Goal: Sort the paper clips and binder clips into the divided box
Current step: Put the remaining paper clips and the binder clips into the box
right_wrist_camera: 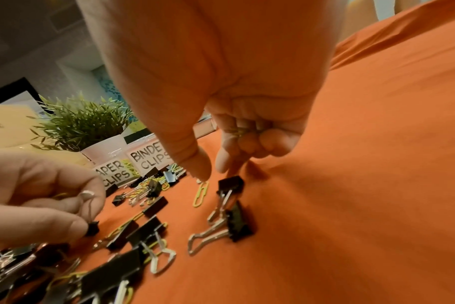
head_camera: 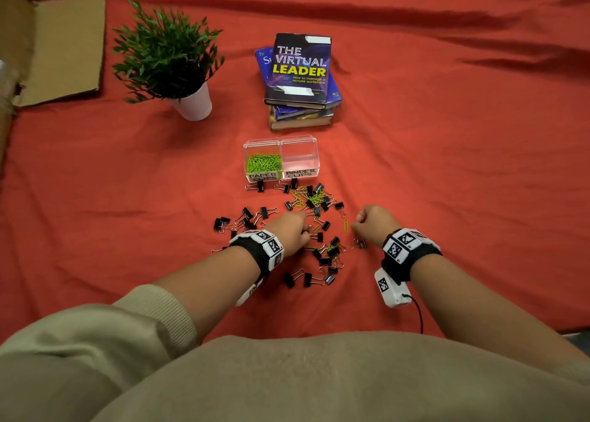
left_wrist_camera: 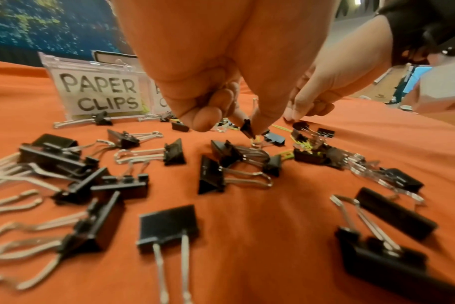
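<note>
The clear divided box point(head_camera: 314, 153) stands on the red cloth; its PAPER CLIPS side holds green paper clips point(head_camera: 263, 163), while the BINDER CLIPS side point(head_camera: 300, 158) looks bare. In front lies a mixed pile of black binder clips point(head_camera: 325, 262) and green paper clips point(head_camera: 314, 198). My left hand point(head_camera: 301, 230) hovers over the pile and pinches a small black binder clip point(left_wrist_camera: 248, 129) between thumb and finger. My right hand point(right_wrist_camera: 213, 170) is at the pile's right edge; its curled fingers hold green paper clips point(right_wrist_camera: 237, 131), and its thumb and forefinger point down just above a loose paper clip point(right_wrist_camera: 201, 193).
A potted plant point(head_camera: 169, 61) stands at the back left, with a stack of books point(head_camera: 300, 77) behind the box. Flat cardboard point(head_camera: 64, 48) lies at the far left. Loose binder clips point(left_wrist_camera: 169, 226) are scattered near my left wrist.
</note>
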A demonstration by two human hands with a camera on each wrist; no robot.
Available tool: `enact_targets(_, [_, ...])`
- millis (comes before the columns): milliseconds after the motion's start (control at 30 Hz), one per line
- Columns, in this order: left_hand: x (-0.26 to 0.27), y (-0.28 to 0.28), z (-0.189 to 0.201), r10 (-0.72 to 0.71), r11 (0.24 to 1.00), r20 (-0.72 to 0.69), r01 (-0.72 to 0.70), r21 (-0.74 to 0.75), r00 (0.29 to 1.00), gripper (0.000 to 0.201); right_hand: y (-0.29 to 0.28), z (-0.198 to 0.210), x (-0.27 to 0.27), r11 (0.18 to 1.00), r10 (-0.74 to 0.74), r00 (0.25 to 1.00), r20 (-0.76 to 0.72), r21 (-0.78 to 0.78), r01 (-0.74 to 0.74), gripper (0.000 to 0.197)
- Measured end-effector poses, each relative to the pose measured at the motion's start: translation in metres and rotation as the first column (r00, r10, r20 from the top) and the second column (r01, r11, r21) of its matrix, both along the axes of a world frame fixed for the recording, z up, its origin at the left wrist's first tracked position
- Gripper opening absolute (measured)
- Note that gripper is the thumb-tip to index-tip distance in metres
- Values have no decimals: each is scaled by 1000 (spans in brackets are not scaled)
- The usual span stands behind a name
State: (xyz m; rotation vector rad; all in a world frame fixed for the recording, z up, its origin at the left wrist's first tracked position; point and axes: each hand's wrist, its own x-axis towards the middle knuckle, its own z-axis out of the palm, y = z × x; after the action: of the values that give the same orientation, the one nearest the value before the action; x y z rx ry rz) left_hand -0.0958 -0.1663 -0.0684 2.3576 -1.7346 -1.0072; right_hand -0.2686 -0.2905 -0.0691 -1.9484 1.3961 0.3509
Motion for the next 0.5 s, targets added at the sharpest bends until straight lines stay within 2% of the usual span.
enact_targets(67, [9, -1, 3, 86, 996, 16, -86, -7, 996, 16, 4, 1, 8, 1000, 23, 999, -26, -10, -24, 14])
enact_targets(200, [17, -2, 7, 226, 974, 46, -225, -35, 973, 34, 15, -4, 21, 994, 79, 992, -103, -67, -86, 27])
enact_targets(267, [11, -3, 8, 220, 974, 39, -217, -65, 975, 31, 21, -4, 25, 990, 109, 985, -132, -78, -120, 28])
enact_targets(367, [-4, -6, 4, 139, 987, 1, -139, -75, 990, 16, 27, -1, 26, 976, 192, 972, -139, -75, -203, 13])
enact_targets(400, [-8, -7, 2, 109, 992, -6, -109, -70, 994, 14, 28, 0, 25, 969, 221, 966, -136, -81, -233, 15])
enact_targets(467, [-16, -10, -5, 86, 994, -9, -87, -61, 996, 16, 28, 1, 21, 967, 236, 968, -83, -80, -243, 9])
enact_targets(500, [-18, -11, -7, 85, 995, -4, -85, -57, 996, 19, 28, 2, 19, 977, 199, 980, -24, -67, -201, 5])
